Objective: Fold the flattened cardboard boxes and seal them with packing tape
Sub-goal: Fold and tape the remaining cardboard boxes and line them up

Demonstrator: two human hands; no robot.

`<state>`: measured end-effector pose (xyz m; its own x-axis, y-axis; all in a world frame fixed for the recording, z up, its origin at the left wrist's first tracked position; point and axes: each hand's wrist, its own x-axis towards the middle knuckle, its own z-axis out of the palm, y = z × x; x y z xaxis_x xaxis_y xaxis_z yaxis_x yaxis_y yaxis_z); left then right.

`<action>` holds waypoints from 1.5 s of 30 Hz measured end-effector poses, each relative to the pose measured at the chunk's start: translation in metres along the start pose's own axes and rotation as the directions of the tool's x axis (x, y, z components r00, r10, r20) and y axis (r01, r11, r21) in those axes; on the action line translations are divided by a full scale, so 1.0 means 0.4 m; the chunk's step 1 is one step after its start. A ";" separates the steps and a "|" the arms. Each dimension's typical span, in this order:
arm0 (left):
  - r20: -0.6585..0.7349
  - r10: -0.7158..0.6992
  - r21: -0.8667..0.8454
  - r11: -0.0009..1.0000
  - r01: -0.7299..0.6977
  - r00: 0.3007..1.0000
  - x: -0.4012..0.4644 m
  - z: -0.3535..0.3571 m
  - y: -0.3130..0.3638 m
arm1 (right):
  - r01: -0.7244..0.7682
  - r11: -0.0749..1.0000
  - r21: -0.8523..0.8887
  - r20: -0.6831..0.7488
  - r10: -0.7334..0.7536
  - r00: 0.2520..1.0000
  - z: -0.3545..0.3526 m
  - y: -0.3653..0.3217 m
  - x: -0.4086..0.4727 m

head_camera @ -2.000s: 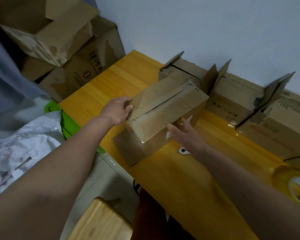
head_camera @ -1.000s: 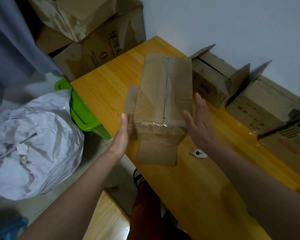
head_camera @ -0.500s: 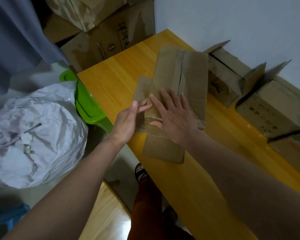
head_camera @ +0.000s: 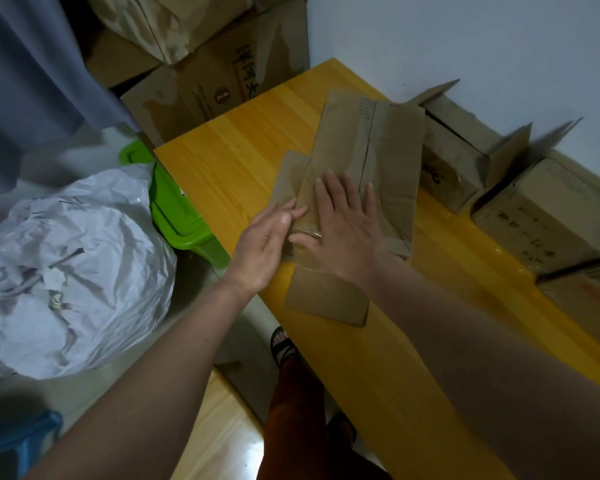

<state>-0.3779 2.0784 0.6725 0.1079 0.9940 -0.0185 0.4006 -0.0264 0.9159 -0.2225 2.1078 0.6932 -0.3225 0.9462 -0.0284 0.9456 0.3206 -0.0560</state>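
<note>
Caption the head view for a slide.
Right hand presses flat on a taped cardboard box on the yellow table; left hand touches its edge.

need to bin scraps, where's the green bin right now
In the head view the green bin sits on the floor left of the wooden table, partly behind the white plastic bag.

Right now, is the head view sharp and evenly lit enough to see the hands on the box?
Head view: dim, bluish; hands, left and right, and cardboard box readable; motion blur on box flaps at right; wide-angle bending at edges; glare on floor.
</note>
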 end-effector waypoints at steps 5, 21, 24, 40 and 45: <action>0.001 0.105 0.211 0.972 -0.103 0.994 -0.003 0.021 -0.027 | 0.081 0.993 -0.085 0.077 -0.075 0.994 -0.018 0.156 -0.038; 0.045 0.232 0.406 0.885 -0.230 0.972 0.036 0.000 -0.029 | 0.118 0.962 0.245 0.089 -0.143 0.986 -0.006 0.285 -0.094; 0.067 0.221 0.438 0.870 -0.228 0.973 0.037 -0.010 -0.022 | 0.151 0.954 0.259 0.103 -0.183 0.978 -0.003 0.282 -0.090; 0.124 0.196 0.480 0.846 -0.232 0.973 0.043 -0.021 -0.002 | 0.330 0.912 0.243 0.000 -0.340 0.940 -0.035 0.374 -0.119; 0.097 0.193 0.438 0.873 -0.216 0.976 0.036 -0.010 0.001 | 0.313 0.908 0.280 -0.115 -0.293 0.949 0.016 0.349 -0.118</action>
<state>-0.3797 2.0930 0.6741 0.2705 0.9552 0.1200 0.7246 -0.2841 0.6279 -0.0755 2.1076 0.6802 -0.5777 0.8096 0.1039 0.7448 0.5749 -0.3388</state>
